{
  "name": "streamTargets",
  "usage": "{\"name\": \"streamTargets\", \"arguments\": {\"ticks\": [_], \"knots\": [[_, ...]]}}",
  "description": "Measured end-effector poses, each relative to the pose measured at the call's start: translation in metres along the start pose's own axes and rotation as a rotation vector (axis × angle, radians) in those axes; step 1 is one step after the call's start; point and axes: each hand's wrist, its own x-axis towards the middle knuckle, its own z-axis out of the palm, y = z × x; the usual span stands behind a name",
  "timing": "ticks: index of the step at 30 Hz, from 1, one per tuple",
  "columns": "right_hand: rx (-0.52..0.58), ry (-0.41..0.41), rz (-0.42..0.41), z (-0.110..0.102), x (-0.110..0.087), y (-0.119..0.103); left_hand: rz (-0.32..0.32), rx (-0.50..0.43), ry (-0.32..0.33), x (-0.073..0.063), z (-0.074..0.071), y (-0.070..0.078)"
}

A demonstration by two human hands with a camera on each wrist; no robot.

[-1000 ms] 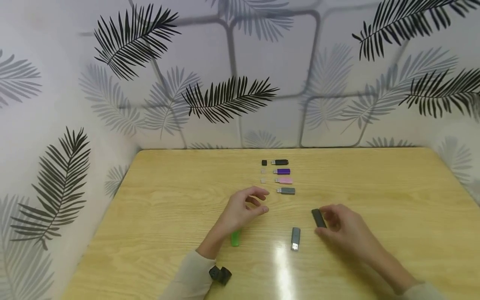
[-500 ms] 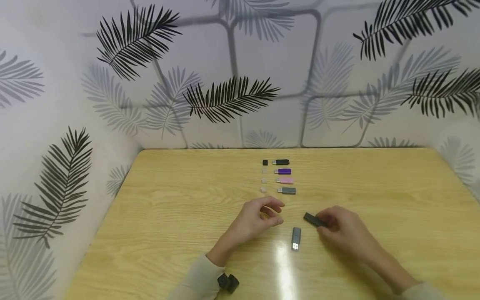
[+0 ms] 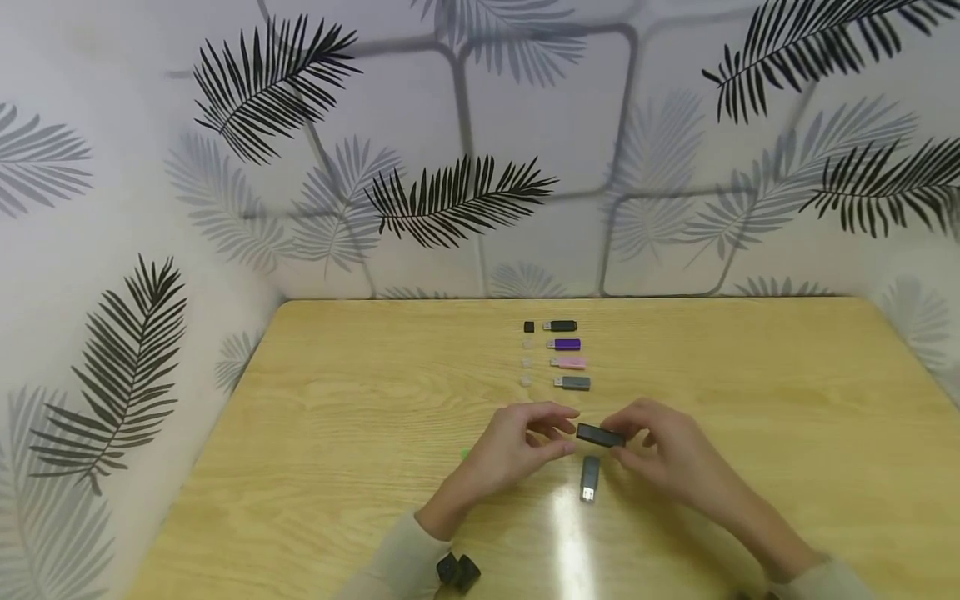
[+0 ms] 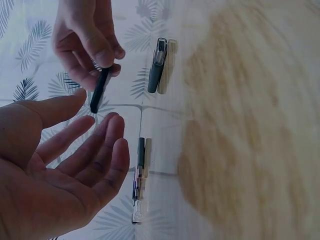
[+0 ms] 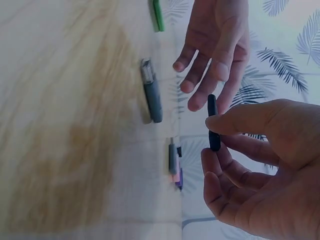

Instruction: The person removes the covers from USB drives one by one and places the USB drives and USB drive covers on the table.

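My right hand (image 3: 667,446) pinches a black USB stick (image 3: 600,435) between thumb and fingertips. The same stick (image 5: 213,132) shows in the right wrist view, held above the table. Facing it, my left hand (image 3: 517,446) has its fingers spread and relaxed, fingertips right at the stick's far end and nothing in them. Just below lies a grey USB stick (image 3: 589,479) with a clear cap over its metal plug. A green USB stick (image 5: 157,15) lies beyond, mostly hidden by my left hand in the head view.
Uncapped sticks lie in a column at the back: black (image 3: 561,326), purple (image 3: 564,344), pink (image 3: 568,363) and grey (image 3: 573,383). Left of them sit a black cap (image 3: 528,327) and several clear caps (image 3: 526,381). The wooden table (image 3: 337,400) meets a leaf-patterned wall.
A clear cap now lies beside the nearest grey stick in the column. My right hand has carried the black stick leftward and turned it sideways; my left hand has moved right, towards it.
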Motion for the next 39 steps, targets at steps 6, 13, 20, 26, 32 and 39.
{"name": "streamTargets", "arguments": {"ticks": [6, 13, 20, 26, 32, 39], "knots": [[0.025, -0.007, -0.032, -0.001, 0.009, -0.012, 0.024, -0.011, 0.061, 0.0, -0.002, 0.001], [0.05, -0.022, -0.102, -0.005, 0.023, -0.017, 0.048, -0.023, 0.093, 0.001, -0.009, 0.002], [0.084, -0.035, -0.146, -0.006, 0.038, -0.021, 0.097, -0.037, 0.142, -0.001, -0.017, 0.003], [0.145, -0.039, -0.172, -0.008, 0.045, -0.026, 0.154, -0.069, 0.144, -0.001, -0.023, 0.003], [0.15, 0.0, -0.224, -0.006, 0.046, -0.025, 0.181, -0.081, 0.146, -0.002, -0.027, 0.005], [0.141, 0.046, -0.316, -0.003, 0.044, -0.02, 0.181, -0.093, 0.119, -0.001, -0.031, 0.005]]}}
